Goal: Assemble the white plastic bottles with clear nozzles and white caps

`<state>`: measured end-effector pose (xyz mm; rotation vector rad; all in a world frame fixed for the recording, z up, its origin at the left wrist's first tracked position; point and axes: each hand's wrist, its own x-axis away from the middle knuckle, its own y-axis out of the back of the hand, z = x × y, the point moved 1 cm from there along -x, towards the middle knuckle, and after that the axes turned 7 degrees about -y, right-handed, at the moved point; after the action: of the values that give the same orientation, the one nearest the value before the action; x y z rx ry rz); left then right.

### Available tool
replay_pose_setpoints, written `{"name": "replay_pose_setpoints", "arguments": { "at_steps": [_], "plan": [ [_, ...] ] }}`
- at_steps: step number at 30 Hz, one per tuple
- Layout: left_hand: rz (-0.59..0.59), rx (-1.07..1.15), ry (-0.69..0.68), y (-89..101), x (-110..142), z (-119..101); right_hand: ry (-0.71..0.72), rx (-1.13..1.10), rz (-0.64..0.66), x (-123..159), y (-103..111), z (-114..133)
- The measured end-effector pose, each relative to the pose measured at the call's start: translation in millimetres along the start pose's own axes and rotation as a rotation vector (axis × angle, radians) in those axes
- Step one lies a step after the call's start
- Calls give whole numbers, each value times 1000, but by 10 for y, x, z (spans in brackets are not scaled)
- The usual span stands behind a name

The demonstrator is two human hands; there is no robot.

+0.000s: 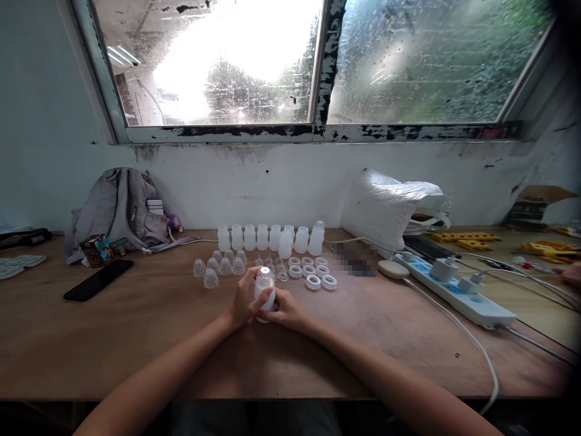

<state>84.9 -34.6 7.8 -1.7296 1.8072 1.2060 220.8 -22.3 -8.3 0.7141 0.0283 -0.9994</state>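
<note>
A white baby bottle [265, 290] with a clear domed cap stands upright between my two hands, low over the front middle of the table. My left hand [247, 301] is wrapped round its left side, thumb across the front. From the right, my right hand [285, 309] grips its lower part. Just behind my hands lie several clear bottle nipples [280, 266], partly hidden. Left of them stand several clear domed caps [211, 278]; right of them lie several white screw rings [313, 281]. Farther back is a row of frosted bottle bodies [249, 237], the rightmost with a cap on top.
On the left are a grey backpack [120, 212], a small drink carton [97, 250] and a black phone [98, 281]. A power strip [458, 293] with cables and a white bag [385, 209] occupy the right. Another person's hand [571, 275] shows at the right edge.
</note>
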Motion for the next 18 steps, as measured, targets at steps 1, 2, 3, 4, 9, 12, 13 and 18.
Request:
{"name": "replay_pose_setpoints", "arguments": {
  "at_steps": [1,2,3,4,9,12,13,18],
  "plan": [
    [-2,-14,-5,-4,1,4,-2,-6,12,-1,-3,-5],
    [-4,-25,-9,-8,2,11,-2,-9,18,-2,-4,-8],
    [-6,-33,-12,-12,4,18,-1,-8,19,-2,-5,-11],
    [-8,-39,-12,-15,5,27,1,-5,18,-2,-6,-12],
    [47,-46,19,3,-21,59,7,34,1,-1,5,-6],
    [115,-39,12,28,-53,81,-2,81,-55,-11,37,-26],
    [142,-48,8,34,-59,94,-7,101,-82,-17,54,-43],
    [275,-146,45,32,-45,185,-21,216,-125,-54,142,-187]
  ]
}}
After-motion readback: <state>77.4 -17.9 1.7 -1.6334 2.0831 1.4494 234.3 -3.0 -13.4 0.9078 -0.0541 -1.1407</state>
